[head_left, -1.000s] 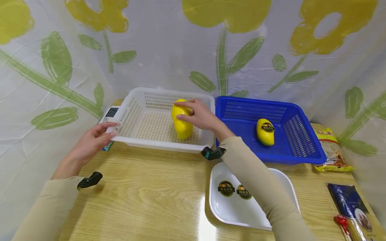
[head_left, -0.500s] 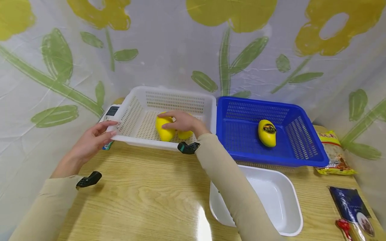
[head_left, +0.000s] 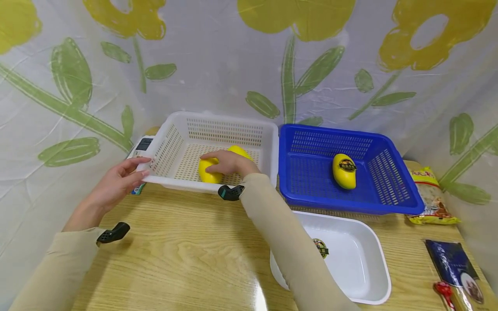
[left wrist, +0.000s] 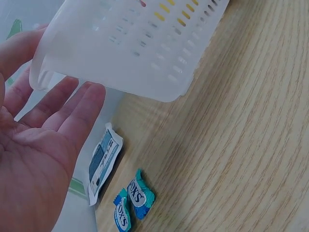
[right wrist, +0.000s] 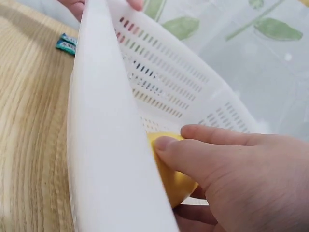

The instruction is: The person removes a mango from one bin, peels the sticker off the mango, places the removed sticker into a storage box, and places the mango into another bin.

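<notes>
In the head view, a white perforated basket (head_left: pixel 177 183) stands left of centre on the table. My left hand (head_left: pixel 110 188) holds its left rim between thumb and fingers; in the left wrist view the fingers reach under the basket's edge. Inside the basket, my right hand (head_left: pixel 227 163) grips a yellow mango (head_left: pixel 210 177) near the front wall, thumb on the near side. Partly covered by that hand, a second mango (head_left: pixel 239 151) lies in the same basket. The blue basket (head_left: pixel 307 198) to the right contains another mango (head_left: pixel 344 172) with a dark round sticker.
A white tray (head_left: pixel 362 259) with a dark sticker (head_left: pixel 320 248) inside sits in front of the blue basket. Along the right lie a yellow food bag (head_left: pixel 429 198), a dark packet (head_left: pixel 451 259) and a red-topped item (head_left: pixel 443 290). Small wrapped candies (left wrist: pixel 140 195) lie left of the white basket.
My right hand has moved left with the mango and lowered it towards the basket's floor, revealing another mango. The left hand stays on the rim.
</notes>
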A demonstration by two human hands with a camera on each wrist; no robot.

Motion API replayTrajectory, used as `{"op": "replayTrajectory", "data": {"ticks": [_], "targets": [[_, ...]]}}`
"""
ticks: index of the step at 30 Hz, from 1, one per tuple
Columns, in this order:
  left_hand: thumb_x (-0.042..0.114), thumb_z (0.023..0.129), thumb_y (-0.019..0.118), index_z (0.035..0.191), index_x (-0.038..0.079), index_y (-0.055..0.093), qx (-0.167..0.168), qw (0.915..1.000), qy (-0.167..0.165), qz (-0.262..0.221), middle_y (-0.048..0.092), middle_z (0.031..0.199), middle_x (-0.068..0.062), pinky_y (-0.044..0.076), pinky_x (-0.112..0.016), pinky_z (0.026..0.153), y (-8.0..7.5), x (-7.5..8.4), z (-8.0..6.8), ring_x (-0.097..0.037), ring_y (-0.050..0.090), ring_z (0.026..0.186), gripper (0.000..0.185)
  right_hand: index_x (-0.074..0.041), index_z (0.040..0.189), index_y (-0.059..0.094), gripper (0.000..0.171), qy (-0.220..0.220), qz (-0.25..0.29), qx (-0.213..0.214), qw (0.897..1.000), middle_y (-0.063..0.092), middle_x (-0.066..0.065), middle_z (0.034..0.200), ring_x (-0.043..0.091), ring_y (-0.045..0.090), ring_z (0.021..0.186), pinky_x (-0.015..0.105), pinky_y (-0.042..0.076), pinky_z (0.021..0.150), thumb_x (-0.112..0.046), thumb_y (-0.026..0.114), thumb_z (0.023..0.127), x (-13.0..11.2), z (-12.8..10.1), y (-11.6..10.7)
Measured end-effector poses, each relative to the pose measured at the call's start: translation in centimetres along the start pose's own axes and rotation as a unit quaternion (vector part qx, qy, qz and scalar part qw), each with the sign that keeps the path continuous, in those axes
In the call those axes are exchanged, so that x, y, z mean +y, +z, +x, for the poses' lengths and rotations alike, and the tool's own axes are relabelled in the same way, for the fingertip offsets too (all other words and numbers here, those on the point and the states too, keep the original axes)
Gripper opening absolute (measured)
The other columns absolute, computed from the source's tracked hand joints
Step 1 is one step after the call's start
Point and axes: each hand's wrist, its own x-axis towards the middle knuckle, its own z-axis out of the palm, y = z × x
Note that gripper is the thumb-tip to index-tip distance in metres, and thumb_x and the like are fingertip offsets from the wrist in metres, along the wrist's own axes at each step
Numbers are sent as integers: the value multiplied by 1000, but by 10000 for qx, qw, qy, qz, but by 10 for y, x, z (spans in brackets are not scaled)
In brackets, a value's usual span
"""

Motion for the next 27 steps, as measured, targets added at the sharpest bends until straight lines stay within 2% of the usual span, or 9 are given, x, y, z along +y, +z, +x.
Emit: {"op": "replayTrajectory", "data": {"ticks": [6,13,18,22,27], "targets": [[15,100,57,142,12,43,-20,9999,-49,97,33,144,-9,50,-15,85,0,1,-1,-2,55,104,44,-22,153,36,53,106,128,108,9998,32,1,157,21,26,145,36,23,117,-28,52,103,1,0,-1],[17,101,56,144,11,41,-14,9994,-105,319,28,147,-12,49,-15,87,1,4,-2,-1,54,106,46,-21,152,37,52,111,-31,193,9997,35,3,156,22,29,143,36,26,116,-28,52,103,-1,1,-2],[18,101,56,144,10,41,-35,9994,-87,336,32,144,-11,50,-15,86,1,5,-1,-1,54,106,47,-28,151,38,51,282,-187,222,9992,35,1,156,21,28,144,36,24,117,-31,51,102,-3,-6,-12],[18,101,56,144,11,41,-53,9995,-60,304,34,142,-8,50,-14,85,2,5,0,-1,54,105,46,-28,150,41,49,251,-201,375,9988,35,0,156,22,27,144,40,22,117,-34,50,103,-1,-21,-28],[16,101,56,142,12,43,-71,9998,-39,199,34,142,-8,50,-14,84,1,6,-3,-1,56,102,43,-20,148,45,48,-83,-262,475,9985,41,2,152,22,37,139,37,31,113,-36,48,103,1,-56,-50]]}}
